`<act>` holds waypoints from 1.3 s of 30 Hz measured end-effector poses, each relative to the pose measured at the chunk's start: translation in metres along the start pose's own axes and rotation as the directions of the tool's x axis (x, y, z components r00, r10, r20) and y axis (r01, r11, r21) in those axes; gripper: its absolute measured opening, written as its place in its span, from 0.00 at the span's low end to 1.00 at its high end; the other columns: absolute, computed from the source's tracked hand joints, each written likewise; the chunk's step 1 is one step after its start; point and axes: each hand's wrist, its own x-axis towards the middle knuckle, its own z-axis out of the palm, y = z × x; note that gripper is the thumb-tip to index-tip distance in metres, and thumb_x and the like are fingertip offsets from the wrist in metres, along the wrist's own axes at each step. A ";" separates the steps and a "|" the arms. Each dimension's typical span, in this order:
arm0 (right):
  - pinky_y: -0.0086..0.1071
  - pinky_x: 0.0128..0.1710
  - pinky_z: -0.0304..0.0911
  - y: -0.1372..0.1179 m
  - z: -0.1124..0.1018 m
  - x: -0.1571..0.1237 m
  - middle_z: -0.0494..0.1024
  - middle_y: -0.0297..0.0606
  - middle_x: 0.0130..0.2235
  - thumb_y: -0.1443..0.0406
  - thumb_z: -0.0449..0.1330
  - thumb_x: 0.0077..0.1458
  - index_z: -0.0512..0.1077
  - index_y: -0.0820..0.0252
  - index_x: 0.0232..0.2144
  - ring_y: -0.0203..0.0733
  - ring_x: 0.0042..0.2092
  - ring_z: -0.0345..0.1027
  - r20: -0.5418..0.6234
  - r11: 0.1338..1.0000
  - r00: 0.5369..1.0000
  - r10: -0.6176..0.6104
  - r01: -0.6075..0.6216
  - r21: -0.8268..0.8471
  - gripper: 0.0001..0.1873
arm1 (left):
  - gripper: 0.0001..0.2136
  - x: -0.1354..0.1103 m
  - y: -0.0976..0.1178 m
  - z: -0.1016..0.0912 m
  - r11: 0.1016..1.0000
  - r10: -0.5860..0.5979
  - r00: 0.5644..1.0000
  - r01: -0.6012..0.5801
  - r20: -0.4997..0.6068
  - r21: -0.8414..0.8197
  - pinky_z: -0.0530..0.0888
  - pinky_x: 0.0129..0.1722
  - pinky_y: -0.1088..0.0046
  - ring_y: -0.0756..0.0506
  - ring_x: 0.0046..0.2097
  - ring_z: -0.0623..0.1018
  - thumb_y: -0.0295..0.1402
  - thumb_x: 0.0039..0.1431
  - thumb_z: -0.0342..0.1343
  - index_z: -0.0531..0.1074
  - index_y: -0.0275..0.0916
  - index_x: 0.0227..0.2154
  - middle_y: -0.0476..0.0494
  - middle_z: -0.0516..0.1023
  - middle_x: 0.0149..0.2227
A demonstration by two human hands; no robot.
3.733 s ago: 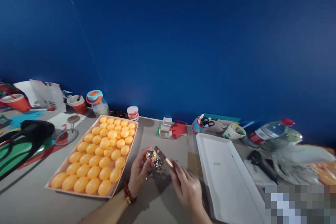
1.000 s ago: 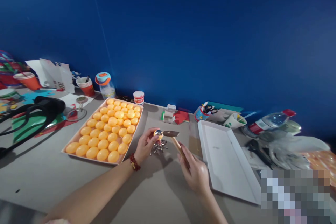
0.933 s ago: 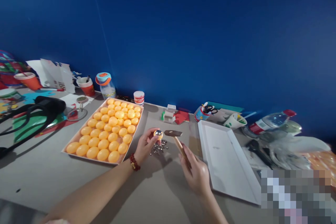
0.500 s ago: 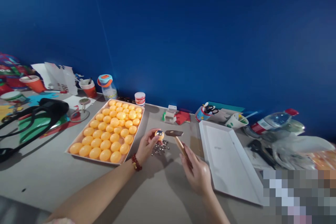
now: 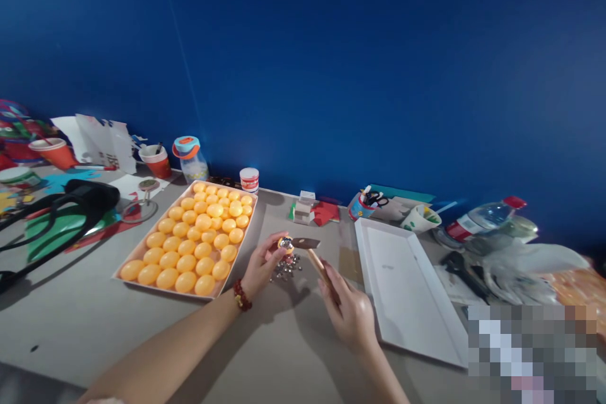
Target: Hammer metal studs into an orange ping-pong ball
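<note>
My left hand point(image 5: 261, 265) pinches a small orange ball with a shiny metal cap point(image 5: 285, 243) just above the table. My right hand point(image 5: 348, 312) grips the wooden handle of a small hammer point(image 5: 310, 248), whose dark head touches the ball from the right. A heap of small silver studs point(image 5: 285, 267) lies on the table under the ball. Left of my hands stands a pale tray point(image 5: 130, 276) filled with several rows of orange balls point(image 5: 195, 242).
An empty white tray point(image 5: 407, 293) lies to the right. Along the blue wall stand cups point(image 5: 156, 161), a jar point(image 5: 249, 179), paper scraps point(image 5: 313, 211), a scissors cup point(image 5: 362, 205) and a lying water bottle point(image 5: 487, 219). A black strap and coloured paper point(image 5: 57, 218) lie far left.
The hammer head has swung left from just beside the ball to touch its capped top. Both hands have stayed where they were; the view has shifted slightly.
</note>
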 end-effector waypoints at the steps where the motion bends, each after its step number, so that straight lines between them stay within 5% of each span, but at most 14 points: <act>1: 0.28 0.31 0.69 0.000 0.000 0.000 0.77 0.43 0.50 0.66 0.50 0.63 0.61 0.57 0.59 0.43 0.38 0.78 0.010 1.000 1.000 -0.004 0.004 -0.010 0.22 | 0.19 0.000 0.000 0.000 1.000 -0.003 1.000 0.003 -0.001 0.002 0.78 0.37 0.68 0.47 0.36 0.78 0.38 0.57 0.58 0.70 0.39 0.51 0.41 0.76 0.42; 15: 0.28 0.31 0.69 0.001 0.001 -0.001 0.77 0.42 0.50 0.66 0.50 0.63 0.61 0.55 0.59 0.42 0.37 0.78 0.009 1.000 1.000 0.008 -0.008 -0.019 0.22 | 0.18 0.000 -0.004 -0.003 0.992 0.109 0.994 -0.110 0.017 0.055 0.78 0.41 0.65 0.45 0.41 0.77 0.37 0.58 0.57 0.71 0.43 0.52 0.37 0.68 0.54; 23: 0.28 0.31 0.70 0.000 0.003 -0.001 0.77 0.43 0.50 0.65 0.50 0.63 0.62 0.56 0.59 0.43 0.37 0.78 0.010 1.000 1.000 0.017 -0.017 -0.020 0.22 | 0.18 0.000 -0.006 -0.004 0.992 0.116 0.992 -0.118 0.041 0.044 0.76 0.46 0.64 0.39 0.52 0.72 0.34 0.56 0.60 0.71 0.44 0.50 0.38 0.66 0.55; 33: 0.27 0.34 0.70 -0.001 -0.001 -0.001 0.76 0.44 0.51 0.65 0.50 0.63 0.62 0.57 0.58 0.42 0.40 0.77 0.017 0.999 0.999 0.038 -0.039 0.029 0.21 | 0.18 -0.003 0.000 -0.003 0.994 0.066 0.998 -0.068 0.024 0.081 0.76 0.41 0.67 0.43 0.44 0.74 0.38 0.56 0.58 0.72 0.40 0.49 0.37 0.69 0.53; 39: 0.28 0.34 0.70 -0.001 0.002 -0.001 0.76 0.43 0.52 0.65 0.49 0.63 0.64 0.57 0.56 0.43 0.40 0.77 0.042 1.000 0.999 0.016 -0.016 0.002 0.19 | 0.15 -0.003 -0.001 -0.002 0.997 -0.053 0.999 0.053 0.006 -0.047 0.74 0.34 0.70 0.49 0.32 0.74 0.39 0.60 0.53 0.72 0.38 0.47 0.40 0.74 0.41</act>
